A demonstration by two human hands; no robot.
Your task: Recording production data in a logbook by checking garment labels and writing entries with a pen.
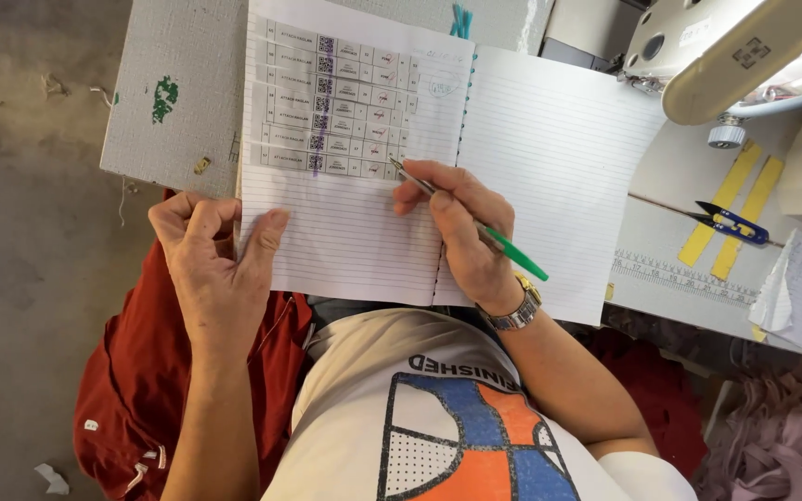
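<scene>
While the person is leaning over an open lined notebook [549, 176], the right hand [461, 232] is closing around a green pen [475, 227], fingers pinched on its silver front part, and the tip is touching the left page just beside the lowest of several printed label strips [331, 111] stuck in rows across the upper half of that page. The pen's green barrel is angling back over the knuckles toward the wrist, where a metal wristwatch [520, 311] is sitting. The left hand [211, 260] is gripping the notebook's left edge, thumb pressing on the page and the other fingers curling loosely behind it, so it is holding the book steady. The notebook is lying partly on the person's lap and partly against a grey textured board [178, 102] with a green paint blotch, and the right page is showing only blank lines. A red garment [132, 399] is bunching beneath the left forearm. Off to the right, the desk [670, 241] is carrying a cream sewing machine [744, 56], and a small pair of blue thread snips [730, 223] is resting near two yellow tape strips [735, 209]. A pale pink fabric heap [782, 436] is lying at the lower right.
</scene>
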